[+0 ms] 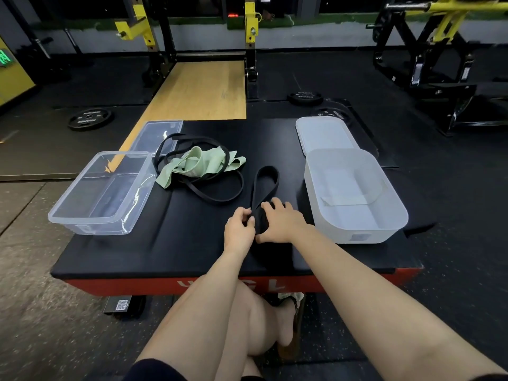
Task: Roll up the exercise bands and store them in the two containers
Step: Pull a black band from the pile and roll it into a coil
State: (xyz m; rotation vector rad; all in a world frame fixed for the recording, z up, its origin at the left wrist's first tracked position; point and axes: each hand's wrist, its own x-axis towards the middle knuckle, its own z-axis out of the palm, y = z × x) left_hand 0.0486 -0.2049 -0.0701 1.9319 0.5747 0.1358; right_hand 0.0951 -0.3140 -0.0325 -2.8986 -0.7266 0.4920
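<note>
Hands meet over the near middle of a black padded platform (170, 243), both working the same wide black band (268, 180). The left hand (237, 229) curls its fingers and thumb round the band's near end, pinching the bunched part, while the right hand (284, 220) lies over that same bunch from the other side, fingers spread and bent across it and thumb tucked under at the near edge. The far part of this band lies flat on the pad as a narrow upright loop reaching away from the hands. Farther back and to the left sits a loose heap: a pale green band (198, 163), crumpled and folded on itself, tangled with a thin black band (220, 198) whose long loops run over and around it. A clear plastic container (90, 215) stands at the platform's left edge, just beside the green heap, with its clear lid (156, 136) lying flat behind it. A white container (354, 229) stands at the right edge, near the right hand but not touching it, and its white lid (324, 133) rests flat behind, partly tucked under the container's far rim. Both containers stand open.
</note>
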